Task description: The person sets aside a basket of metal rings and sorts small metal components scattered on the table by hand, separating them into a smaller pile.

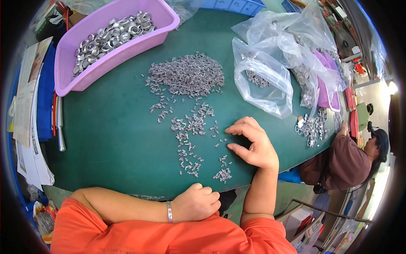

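Note:
A heap of small grey metal parts (186, 74) lies on the green table (110, 131). From it, looser clusters of the same parts (194, 125) trail toward me. My right hand (256, 146) hovers over or rests on the table right of these clusters, its thumb and curved fingers apart, with nothing seen between them. Just below its thumb sits a small separate pile of the parts (222, 174). My left hand (196, 203) is closed in a fist by the near table edge, a metal bracelet on its wrist. Whatever its fingers might hold is hidden.
A purple basket (169, 25) of metal rings stands at the back left. Clear plastic bags (264, 95), some with parts inside, lie at the right, near a scatter of rings (313, 131). Papers (27, 106) line the left edge. Another person (349, 163) sits at the right.

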`<state>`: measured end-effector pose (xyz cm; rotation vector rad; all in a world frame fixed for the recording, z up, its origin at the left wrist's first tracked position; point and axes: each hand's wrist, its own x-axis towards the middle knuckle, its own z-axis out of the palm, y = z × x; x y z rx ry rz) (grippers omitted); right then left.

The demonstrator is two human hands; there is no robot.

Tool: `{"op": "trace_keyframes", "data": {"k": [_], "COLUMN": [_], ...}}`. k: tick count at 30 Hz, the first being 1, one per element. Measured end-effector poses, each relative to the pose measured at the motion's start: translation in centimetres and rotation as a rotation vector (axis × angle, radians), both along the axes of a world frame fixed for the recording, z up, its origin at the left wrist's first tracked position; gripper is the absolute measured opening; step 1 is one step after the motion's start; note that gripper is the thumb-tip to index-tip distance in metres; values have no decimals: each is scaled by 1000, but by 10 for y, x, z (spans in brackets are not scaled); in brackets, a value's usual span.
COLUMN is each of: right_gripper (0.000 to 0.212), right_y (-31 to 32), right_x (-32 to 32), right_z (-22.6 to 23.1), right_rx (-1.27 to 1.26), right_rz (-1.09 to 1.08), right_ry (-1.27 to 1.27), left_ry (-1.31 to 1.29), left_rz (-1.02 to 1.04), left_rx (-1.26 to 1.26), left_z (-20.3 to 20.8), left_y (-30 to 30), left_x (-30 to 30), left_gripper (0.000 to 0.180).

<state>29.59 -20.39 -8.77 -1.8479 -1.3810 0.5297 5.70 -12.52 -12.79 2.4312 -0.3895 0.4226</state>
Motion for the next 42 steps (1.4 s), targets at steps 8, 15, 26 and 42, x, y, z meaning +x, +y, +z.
{"op": "trace_keyframes", "data": {"k": [8, 15, 26, 42], "right_gripper": [29, 18, 24, 10], "right_y": [4, -4, 3, 20], "right_x": [0, 8, 1, -7], "right_z": [2, -4, -4, -9], "right_rx": [-35, 41, 51, 66], "right_rz": [25, 154, 157, 182], "right_ry": [-74, -14, -18, -148], "left_ry": [12, 7, -7, -8], "left_rz": [-2, 1, 5, 13], "left_rx": [22, 13, 11, 38], "left_z": [3, 2, 2, 2], "left_y": [2, 0, 1, 1], "left_x": [0, 0, 2, 1], "left_gripper": [12, 11, 11, 10]}}
